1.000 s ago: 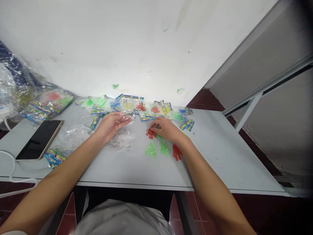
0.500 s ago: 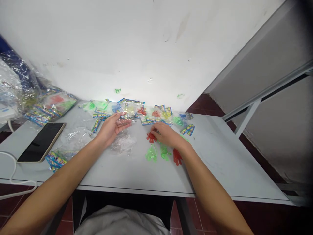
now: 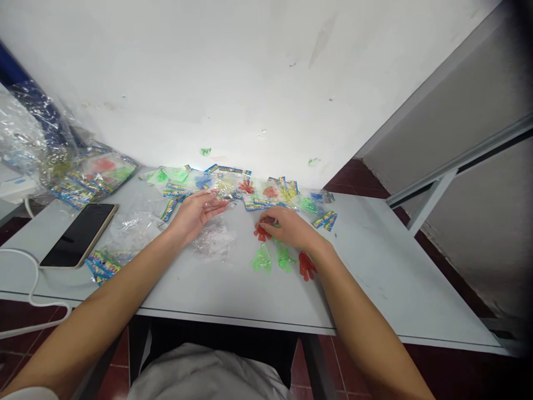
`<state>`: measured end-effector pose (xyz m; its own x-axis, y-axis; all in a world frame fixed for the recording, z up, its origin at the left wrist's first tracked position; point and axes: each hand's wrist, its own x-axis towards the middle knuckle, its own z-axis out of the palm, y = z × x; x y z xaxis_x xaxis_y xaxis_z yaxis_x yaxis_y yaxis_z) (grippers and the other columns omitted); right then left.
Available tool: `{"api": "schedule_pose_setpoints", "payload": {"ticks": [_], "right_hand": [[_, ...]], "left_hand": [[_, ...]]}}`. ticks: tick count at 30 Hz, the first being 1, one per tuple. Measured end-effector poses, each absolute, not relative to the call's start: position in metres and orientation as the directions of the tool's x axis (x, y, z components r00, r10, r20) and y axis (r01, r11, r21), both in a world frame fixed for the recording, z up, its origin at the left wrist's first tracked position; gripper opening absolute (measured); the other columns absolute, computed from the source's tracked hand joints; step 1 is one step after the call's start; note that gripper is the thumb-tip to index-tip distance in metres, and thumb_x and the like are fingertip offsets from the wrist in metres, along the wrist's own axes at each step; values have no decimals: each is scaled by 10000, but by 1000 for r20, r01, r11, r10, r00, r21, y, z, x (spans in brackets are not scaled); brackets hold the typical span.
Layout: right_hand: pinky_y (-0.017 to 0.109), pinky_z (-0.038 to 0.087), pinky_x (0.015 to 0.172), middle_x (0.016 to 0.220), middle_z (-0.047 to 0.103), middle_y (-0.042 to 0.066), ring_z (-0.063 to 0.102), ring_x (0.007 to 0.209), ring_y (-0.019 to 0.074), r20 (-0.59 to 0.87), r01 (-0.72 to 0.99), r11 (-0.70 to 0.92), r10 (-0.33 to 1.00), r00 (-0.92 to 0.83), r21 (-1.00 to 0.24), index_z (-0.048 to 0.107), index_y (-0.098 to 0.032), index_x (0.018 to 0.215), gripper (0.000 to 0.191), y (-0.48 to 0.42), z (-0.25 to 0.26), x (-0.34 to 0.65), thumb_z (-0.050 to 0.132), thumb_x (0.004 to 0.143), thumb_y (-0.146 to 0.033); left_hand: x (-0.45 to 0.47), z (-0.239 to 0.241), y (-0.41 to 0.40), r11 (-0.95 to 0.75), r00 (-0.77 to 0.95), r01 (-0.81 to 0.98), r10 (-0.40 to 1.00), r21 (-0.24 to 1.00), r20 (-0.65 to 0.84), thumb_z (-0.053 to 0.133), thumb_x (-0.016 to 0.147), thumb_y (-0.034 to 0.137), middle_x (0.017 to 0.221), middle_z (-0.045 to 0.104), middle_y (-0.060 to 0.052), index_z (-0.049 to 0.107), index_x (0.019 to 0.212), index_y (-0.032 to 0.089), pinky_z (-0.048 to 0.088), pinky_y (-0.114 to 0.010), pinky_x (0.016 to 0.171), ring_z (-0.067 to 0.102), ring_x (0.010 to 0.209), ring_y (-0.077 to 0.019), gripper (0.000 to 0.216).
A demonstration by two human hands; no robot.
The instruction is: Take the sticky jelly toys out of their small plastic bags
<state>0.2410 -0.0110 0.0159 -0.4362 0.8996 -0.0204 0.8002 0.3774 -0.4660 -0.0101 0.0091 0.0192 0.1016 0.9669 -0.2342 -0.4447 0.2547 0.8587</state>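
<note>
My right hand [image 3: 287, 226] has its fingers pinched on a red sticky hand toy [image 3: 262, 233] lying at the table's middle. Just below it are two green sticky hands, one at the left [image 3: 262, 260] and one [image 3: 283, 258] partly under my wrist's shadow side. Another red sticky hand [image 3: 307, 265] rests beside my right forearm. My left hand [image 3: 195, 214] is open, palm turned inward and fingers stretched out, over the clear plastic wrappers. A crumpled clear wrapper [image 3: 214, 240] lies between my two hands.
Packaged toys in clear bags with colourful labels [image 3: 270, 194] line the wall. A phone [image 3: 79, 236] lies at the left beside a white cable [image 3: 37, 278], empty-looking wrappers [image 3: 133, 233] and a large plastic bag [image 3: 25, 128]. The wall [image 3: 233, 83] rises behind the table [image 3: 375, 266].
The whole view has shifted slightly, so things appear a little further right. Both hands keep nearly the same pose, the right still on the red sticky hand.
</note>
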Motion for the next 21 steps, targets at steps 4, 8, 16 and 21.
{"api": "schedule_pose_setpoints", "payload": {"ticks": [4, 8, 16, 21], "right_hand": [[271, 421, 704, 916, 732, 25, 629, 819, 180, -48, 807, 347, 907, -419, -478, 715, -226, 898, 198, -9, 16, 242, 526, 854, -189], [263, 422, 681, 880, 736, -1, 633, 767, 167, -93, 816, 272, 926, -366, -510, 726, -246, 912, 235, -8, 13, 243, 524, 821, -167], [273, 440, 660, 854, 745, 2, 643, 758, 177, -162, 797, 107, 955, -249, -595, 739, -244, 867, 185, -10, 13, 240, 563, 812, -227], [283, 433, 658, 861, 738, 10, 639, 766, 182, -136, 814, 136, 958, -254, -564, 728, -236, 847, 177, -12, 15, 240, 554, 817, -221]], "left_hand": [[-11, 20, 10, 281, 116, -423, 960, 861, -256, 631, 854, 217, 784, 743, -135, 675, 883, 100, 536, -407, 962, 743, 913, -253, 128], [-11, 20, 10, 294, 120, -433, 956, 852, -269, 585, 904, 247, 820, 752, -154, 674, 909, 92, 538, -390, 960, 745, 908, -246, 179], [-8, 21, 11, 314, 103, -481, 948, 819, -303, 527, 933, 226, 776, 743, -152, 637, 890, 101, 539, -394, 953, 749, 855, -235, 172], [-9, 20, 11, 273, 84, -508, 960, 817, -268, 582, 864, 154, 751, 733, -110, 625, 870, 115, 521, -439, 978, 748, 864, -240, 58]]}}
